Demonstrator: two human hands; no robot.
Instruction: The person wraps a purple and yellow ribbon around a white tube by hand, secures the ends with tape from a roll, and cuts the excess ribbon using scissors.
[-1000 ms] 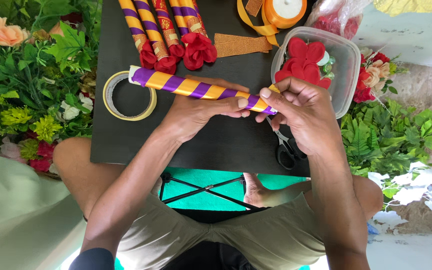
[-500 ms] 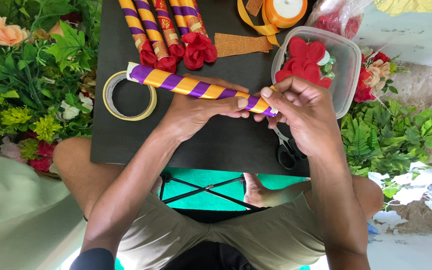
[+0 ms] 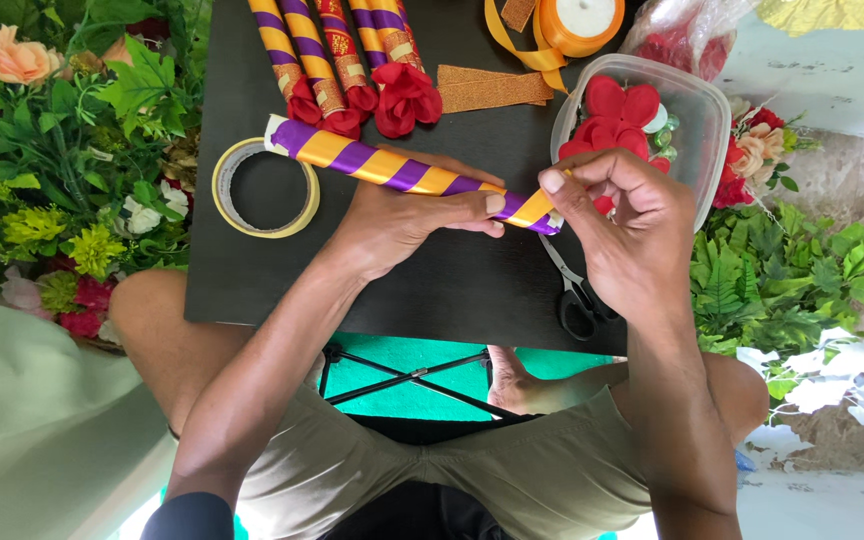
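Note:
A long stick (image 3: 362, 160) wrapped in purple and yellow stripes lies slanted over the small black table (image 3: 452, 290). My left hand (image 3: 402, 215) grips its middle from below, fingers laid along it. My right hand (image 3: 617, 225) pinches the stick's right end between thumb and fingertips, in front of a clear plastic tub (image 3: 697, 125) holding red fabric flowers (image 3: 617, 110).
Several finished striped sticks tipped with red flowers (image 3: 352, 70) lie at the table's far edge. A tape roll (image 3: 265, 188) sits left, scissors (image 3: 577, 295) under my right hand, an orange ribbon spool (image 3: 577, 22) and glitter strips (image 3: 492, 90) at the back. Artificial foliage flanks both sides.
The stick's left end has tilted slightly up and away. My right hand's fingers have shifted a little on the right end; my left hand keeps its hold.

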